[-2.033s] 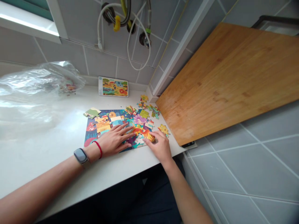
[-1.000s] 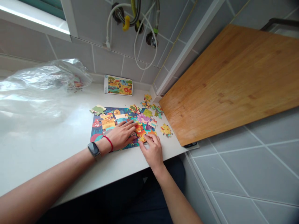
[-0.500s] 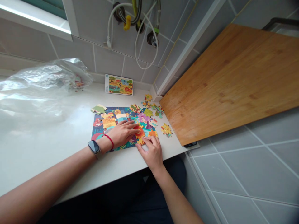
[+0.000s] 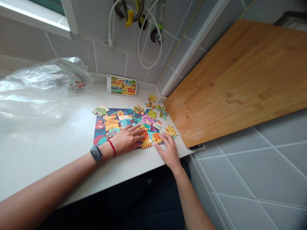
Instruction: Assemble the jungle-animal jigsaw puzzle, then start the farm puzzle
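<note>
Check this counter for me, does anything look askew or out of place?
A green puzzle piece lies askew over the far left corner of the puzzle board, overhanging its edge. Small dark specks dot the white counter near the picture card.

Puzzle board [image 4: 99, 127]: on the counter [image 4: 59, 143], in front of the picture card [image 4: 122, 85].
Plastic bag [image 4: 48, 80]: on the counter, left of the card.
Loose piece [image 4: 100, 111]: across the puzzle board's rear left corner.
Piece cluster [image 4: 162, 111]: beyond the rear right corner.
Left hand [image 4: 128, 139]: on the puzzle board, front middle.
Right hand [image 4: 169, 150]: at the front right corner.
Large panel [image 4: 235, 86]: right of the piece cluster.
Hoses [image 4: 137, 17]: above and behind the card.
</note>
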Action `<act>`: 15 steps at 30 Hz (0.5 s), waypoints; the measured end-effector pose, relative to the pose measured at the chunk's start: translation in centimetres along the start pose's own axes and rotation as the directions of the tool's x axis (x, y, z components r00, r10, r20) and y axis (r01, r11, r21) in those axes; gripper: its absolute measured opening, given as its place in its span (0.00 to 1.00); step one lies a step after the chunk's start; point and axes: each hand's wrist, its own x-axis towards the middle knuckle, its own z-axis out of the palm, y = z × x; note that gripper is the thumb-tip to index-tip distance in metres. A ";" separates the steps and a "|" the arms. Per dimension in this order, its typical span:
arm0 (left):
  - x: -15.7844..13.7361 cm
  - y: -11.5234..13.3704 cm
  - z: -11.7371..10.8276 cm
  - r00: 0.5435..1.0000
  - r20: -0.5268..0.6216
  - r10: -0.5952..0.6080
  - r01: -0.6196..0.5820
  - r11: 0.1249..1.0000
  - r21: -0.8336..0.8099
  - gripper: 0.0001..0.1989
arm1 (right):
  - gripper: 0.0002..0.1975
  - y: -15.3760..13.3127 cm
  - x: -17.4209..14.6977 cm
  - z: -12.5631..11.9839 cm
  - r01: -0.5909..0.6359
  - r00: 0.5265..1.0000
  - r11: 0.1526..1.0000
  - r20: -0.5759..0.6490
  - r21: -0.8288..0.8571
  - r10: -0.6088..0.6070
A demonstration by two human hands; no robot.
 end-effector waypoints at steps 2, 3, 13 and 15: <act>-0.1 0.2 0.1 0.999 0.028 0.016 -0.015 1.000 -0.015 0.18 | 0.24 1.3 0.5 -0.8 0.034 0.990 0.999 0.133 0.028 -0.037; -0.1 0.3 0.1 0.999 0.039 0.021 -0.020 1.000 -0.020 0.19 | 0.24 1.8 0.6 -1.1 0.051 0.984 0.998 0.171 0.040 -0.057; 0.3 0.5 0.9 0.995 0.080 0.054 -0.046 0.994 -0.101 0.21 | 0.13 3.1 0.2 -1.5 0.212 0.972 0.974 0.091 0.075 -0.219; 0.6 0.5 0.8 0.995 0.084 0.055 -0.045 0.992 -0.116 0.20 | 0.13 3.1 0.2 -1.6 0.238 0.967 0.970 0.082 0.060 -0.242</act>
